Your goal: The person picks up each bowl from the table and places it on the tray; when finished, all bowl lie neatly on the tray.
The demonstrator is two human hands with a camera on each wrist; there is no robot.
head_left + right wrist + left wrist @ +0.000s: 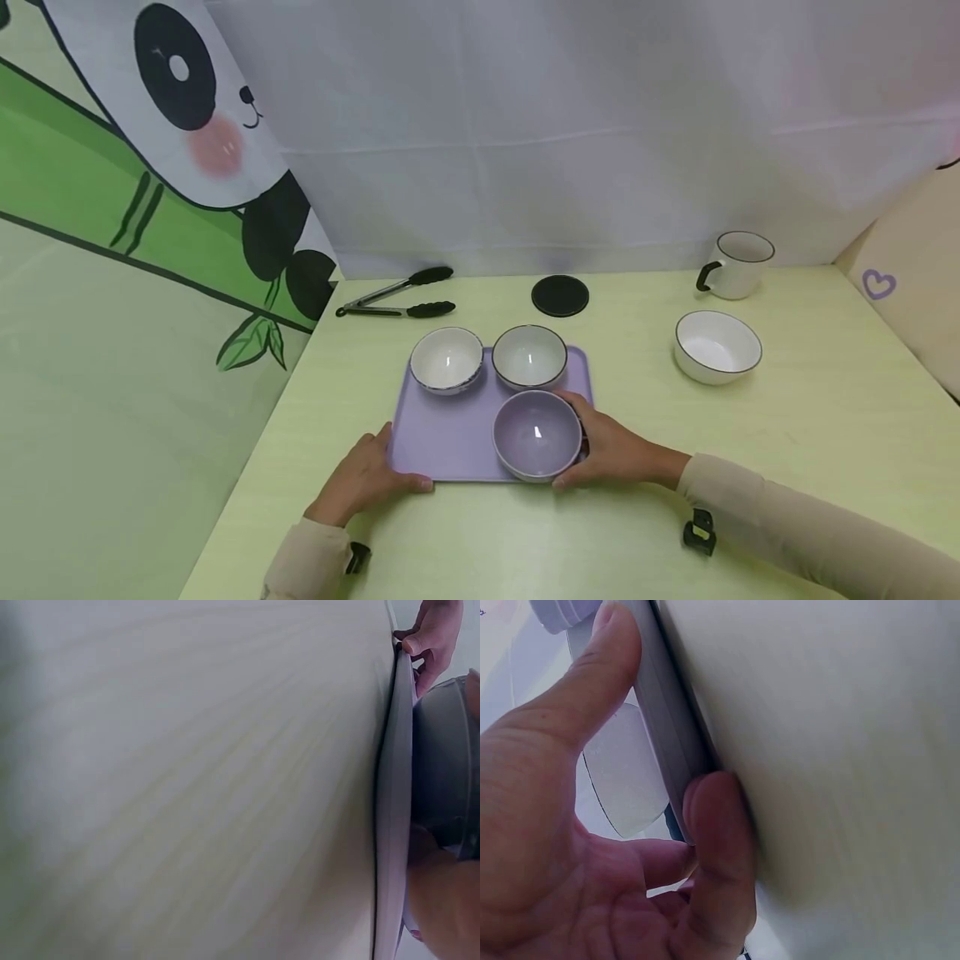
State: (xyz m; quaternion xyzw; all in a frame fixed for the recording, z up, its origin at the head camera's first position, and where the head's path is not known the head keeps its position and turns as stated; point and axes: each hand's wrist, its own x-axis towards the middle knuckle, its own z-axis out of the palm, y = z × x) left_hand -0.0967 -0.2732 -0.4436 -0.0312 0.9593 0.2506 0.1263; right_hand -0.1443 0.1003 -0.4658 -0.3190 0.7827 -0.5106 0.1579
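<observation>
A purple tray (453, 437) lies on the table with two white bowls, the left one (447, 360) and the dark-rimmed right one (529, 357), along its far side. My left hand (367, 475) grips the tray's near left corner. Seen from the left wrist, the thumb (615, 645) lies along the tray's edge (667, 720) and the fingers bend round its corner. A purple bowl (537, 437) stands at the tray's near right part, and my right hand (611, 446) holds it round its right side. Part of that hand and the bowl's wall (442, 765) show in the right wrist view.
Black-tipped tongs (397, 296) lie spread behind the tray, with a round black coaster (560, 296) to their right. A white bowl (717, 346) and a white mug (738, 265) with a black handle stand at the right. A white cloth (525, 167) hangs along the back edge.
</observation>
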